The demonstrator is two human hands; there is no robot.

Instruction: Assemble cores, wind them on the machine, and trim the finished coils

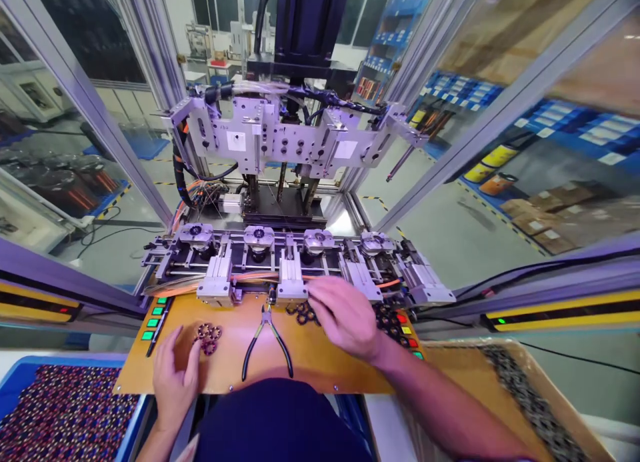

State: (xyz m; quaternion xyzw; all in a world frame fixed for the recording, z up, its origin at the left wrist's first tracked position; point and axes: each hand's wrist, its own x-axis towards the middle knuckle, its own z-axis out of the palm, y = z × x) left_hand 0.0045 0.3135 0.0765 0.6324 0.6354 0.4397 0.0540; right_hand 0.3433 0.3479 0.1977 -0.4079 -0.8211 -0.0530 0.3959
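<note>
My left hand [173,377] rests on the tan work board with its thumb and fingers apart. Its thumb lies beside a small cluster of ring-shaped stator cores [209,335] with copper-coloured windings. My right hand [345,317] is bent and closed over the board, close to the middle clamp block [293,287]. Its fingertips point left, above several black ring cores [301,312]; whatever is between them is hidden. Between my hands lies a pair of cutting pliers [267,339], handles toward me and spread apart.
Behind the board runs a row of metal fixtures [259,237], under a machine head plate [280,139]. A blue bin [25,369] full of wound cores stands at the left. A carton [450,369] with dark cores is at the right. Green buttons [151,323] line the board's left edge.
</note>
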